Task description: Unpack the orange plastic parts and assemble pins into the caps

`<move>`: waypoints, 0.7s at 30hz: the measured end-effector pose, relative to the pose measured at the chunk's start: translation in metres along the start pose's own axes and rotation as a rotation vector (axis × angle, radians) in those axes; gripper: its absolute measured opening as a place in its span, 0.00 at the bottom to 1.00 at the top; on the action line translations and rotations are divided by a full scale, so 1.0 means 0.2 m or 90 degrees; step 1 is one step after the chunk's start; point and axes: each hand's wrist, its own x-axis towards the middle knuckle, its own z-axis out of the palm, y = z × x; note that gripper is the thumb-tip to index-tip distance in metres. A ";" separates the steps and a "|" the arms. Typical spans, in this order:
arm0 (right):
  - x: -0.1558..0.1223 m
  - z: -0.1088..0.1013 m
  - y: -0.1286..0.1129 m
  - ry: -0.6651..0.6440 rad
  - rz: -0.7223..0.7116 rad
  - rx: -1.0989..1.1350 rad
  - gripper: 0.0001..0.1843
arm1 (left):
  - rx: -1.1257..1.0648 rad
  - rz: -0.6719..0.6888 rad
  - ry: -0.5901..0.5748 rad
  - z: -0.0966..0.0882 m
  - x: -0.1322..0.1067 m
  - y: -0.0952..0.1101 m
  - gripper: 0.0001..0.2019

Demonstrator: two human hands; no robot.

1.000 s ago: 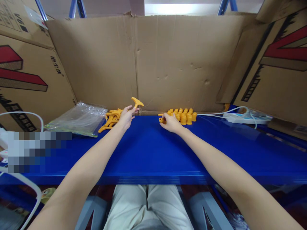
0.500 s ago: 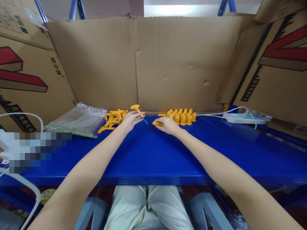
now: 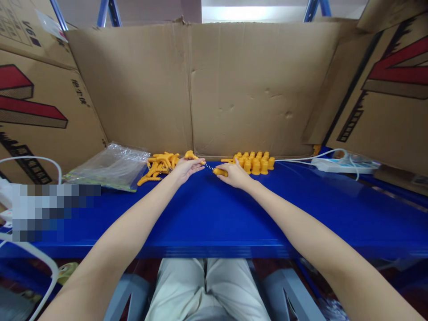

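Observation:
My left hand (image 3: 186, 171) is closed on a yellow T-handled corkscrew (image 3: 191, 154), whose metal spiral (image 3: 209, 167) points right. Facing it, my right hand (image 3: 236, 174) grips a yellow tubular sleeve (image 3: 220, 172) lying sideways. The spiral's tip is at the sleeve's left end; whether it has entered cannot be made out. Left of my left hand lies a heap of yellow corkscrews (image 3: 161, 164) with some spirals showing. Just beyond my right hand, several yellow flared caps (image 3: 256, 166) stand upright in rows, partly hidden by the hand.
Clear plastic bags (image 3: 112, 167) lie at the left of the blue table (image 3: 214, 218). A cardboard panel (image 3: 261, 89) closes off the back. A white power strip (image 3: 346, 165) with cables sits at the right, and large printed cartons (image 3: 40, 98) flank the left.
The corkscrew in my left hand has tipped down and moved right, bringing its spiral level with the sleeve. My right hand has stayed almost still.

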 end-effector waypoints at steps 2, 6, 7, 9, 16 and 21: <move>0.00 0.00 0.01 0.007 -0.003 0.007 0.17 | 0.000 0.001 0.003 0.00 0.00 0.00 0.07; 0.00 0.00 0.01 0.023 -0.004 0.013 0.15 | 0.007 0.018 0.013 0.00 0.00 0.00 0.07; 0.01 -0.01 0.01 0.026 -0.002 0.013 0.15 | 0.009 0.021 0.015 0.00 0.00 -0.01 0.07; 0.00 -0.01 0.01 0.029 0.002 0.018 0.15 | 0.015 0.023 0.018 0.00 0.00 -0.01 0.07; 0.00 -0.02 -0.01 0.028 -0.004 0.038 0.15 | 0.035 -0.025 -0.092 0.00 -0.03 -0.02 0.07; 0.01 -0.01 0.00 0.036 -0.001 0.019 0.15 | 0.045 -0.101 -0.189 0.01 -0.05 0.01 0.15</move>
